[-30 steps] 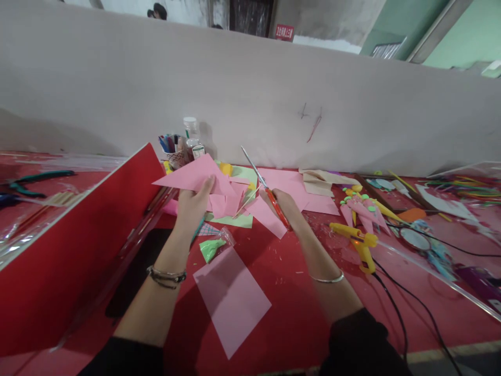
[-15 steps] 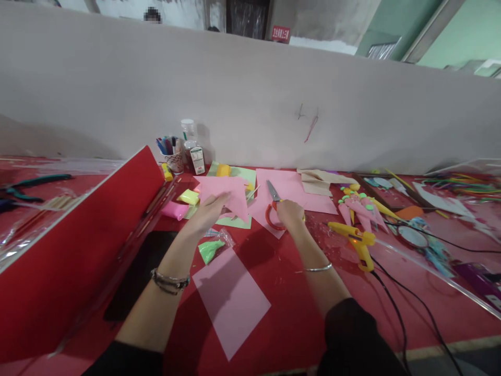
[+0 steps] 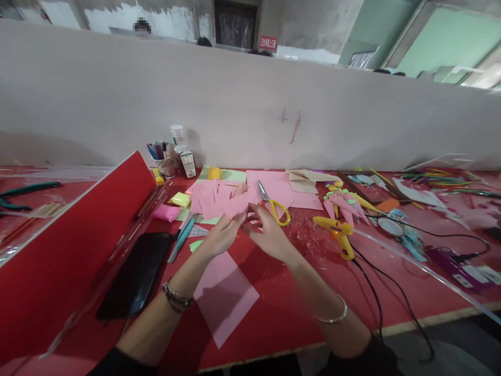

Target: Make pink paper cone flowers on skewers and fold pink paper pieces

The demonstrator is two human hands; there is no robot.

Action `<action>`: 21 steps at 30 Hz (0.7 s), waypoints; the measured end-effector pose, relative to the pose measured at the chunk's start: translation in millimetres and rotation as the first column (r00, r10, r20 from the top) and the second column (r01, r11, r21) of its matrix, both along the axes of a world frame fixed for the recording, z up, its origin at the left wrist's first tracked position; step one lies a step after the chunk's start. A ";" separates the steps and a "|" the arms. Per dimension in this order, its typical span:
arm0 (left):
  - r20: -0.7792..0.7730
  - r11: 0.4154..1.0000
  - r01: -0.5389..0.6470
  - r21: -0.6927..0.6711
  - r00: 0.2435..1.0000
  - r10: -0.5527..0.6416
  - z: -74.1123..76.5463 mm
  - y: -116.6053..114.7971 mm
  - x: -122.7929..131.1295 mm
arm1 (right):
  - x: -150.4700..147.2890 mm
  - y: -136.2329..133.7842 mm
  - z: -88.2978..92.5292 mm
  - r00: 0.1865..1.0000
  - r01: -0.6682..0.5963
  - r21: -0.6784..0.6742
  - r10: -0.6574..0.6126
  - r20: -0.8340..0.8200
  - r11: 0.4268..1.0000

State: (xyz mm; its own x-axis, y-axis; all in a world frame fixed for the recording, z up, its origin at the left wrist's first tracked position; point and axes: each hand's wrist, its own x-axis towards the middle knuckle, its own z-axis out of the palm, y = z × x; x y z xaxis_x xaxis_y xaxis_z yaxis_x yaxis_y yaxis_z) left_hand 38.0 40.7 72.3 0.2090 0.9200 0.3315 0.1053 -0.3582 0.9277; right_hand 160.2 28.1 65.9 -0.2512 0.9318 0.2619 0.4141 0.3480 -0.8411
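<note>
A piece of pink paper (image 3: 237, 203) is between my two hands, its near edge lifted off the table. My left hand (image 3: 224, 233) grips it from the left, fingers partly behind the sheet. My right hand (image 3: 267, 230) meets its right corner with curled fingers and thumb. Just beyond the right hand lie scissors (image 3: 278, 211) with red and yellow handles, blades pointing away, on a larger pink sheet (image 3: 279, 183). Cut pink paper pieces (image 3: 205, 201) lie to the left. Nearer me is another pink sheet (image 3: 225, 303), flat on the red table (image 3: 274, 313).
A yellow glue gun (image 3: 338, 235) with a black cord lies right, near pink cone shapes (image 3: 344, 203). On the left are a black phone (image 3: 135, 277), a teal pen (image 3: 181, 240), clay packs (image 3: 164, 212) and a slanted red board (image 3: 78, 250). A pen cup (image 3: 164, 166) stands behind.
My right hand has let go of the scissors and moved left to the pink paper. My left hand has drawn the paper nearer and right. The view has shifted slightly.
</note>
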 end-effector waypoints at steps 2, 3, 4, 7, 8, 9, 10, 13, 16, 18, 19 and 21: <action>-0.023 0.996 0.085 -0.009 0.996 -0.085 -3.2 -7.6 5.4 | -3.8 -12.1 -1.1 0.991 0.094 0.039 -0.097 0.088 0.995; -0.028 0.995 0.093 -0.023 0.995 -0.093 -6.0 -11.6 7.3 | -5.3 -17.3 -1.2 0.985 0.115 0.048 -0.120 0.123 0.992; -0.031 0.996 0.089 -0.030 0.995 -0.090 -9.2 -15.6 8.6 | -6.3 -22.1 -1.2 0.981 0.121 0.049 -0.127 0.143 0.991; -0.034 0.995 0.076 -0.070 0.996 -0.078 -19.5 -27.3 9.3 | -6.9 -33.7 -3.2 0.988 0.109 0.050 -0.114 0.102 0.993; -0.033 0.994 0.072 -0.087 0.997 -0.075 -22.4 -30.8 8.7 | -6.5 -36.6 -4.7 0.993 0.097 0.054 -0.100 0.064 0.994; -0.035 0.993 0.070 -0.097 0.997 -0.073 -25.1 -33.9 7.8 | -6.0 -39.1 -6.5 0.996 0.084 0.058 -0.086 0.026 0.995; -0.039 0.993 0.069 -0.097 0.997 -0.073 -27.4 -36.6 6.9 | -5.7 -41.1 -8.6 0.997 0.074 0.062 -0.074 -0.011 0.995; -0.063 0.996 0.069 -0.053 0.995 -0.073 -33.6 -42.2 4.2 | -7.1 -45.0 -14.6 0.993 0.050 0.045 -0.045 -0.112 0.998; -0.056 0.994 0.085 -0.062 0.995 -0.088 -39.7 -45.1 2.3 | -9.8 -47.1 -18.8 0.978 -0.015 -0.023 0.010 -0.210 1.000; -0.031 0.993 0.082 -0.080 0.996 -0.085 -42.6 -46.4 0.7 | -8.9 -48.9 -20.1 0.966 -0.050 -0.066 0.032 -0.255 0.997; -0.026 0.994 0.074 -0.081 0.997 -0.076 -43.5 -47.1 -0.4 | -6.9 -50.3 -19.9 0.965 -0.053 -0.072 0.032 -0.261 0.996; -0.055 0.996 0.059 -0.060 0.997 -0.062 -44.3 -49.0 -3.3 | 0.0 -54.2 -17.8 0.971 -0.058 -0.050 0.044 -0.237 0.997</action>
State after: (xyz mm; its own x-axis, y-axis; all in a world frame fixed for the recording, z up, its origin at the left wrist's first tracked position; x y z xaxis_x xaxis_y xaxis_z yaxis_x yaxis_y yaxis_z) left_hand 34.6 -8.4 28.0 0.2818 0.9226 0.2634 0.1378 -0.3106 0.9405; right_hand 160.2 -26.0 48.2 -0.2365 0.9342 0.2672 0.1854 0.3133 -0.9314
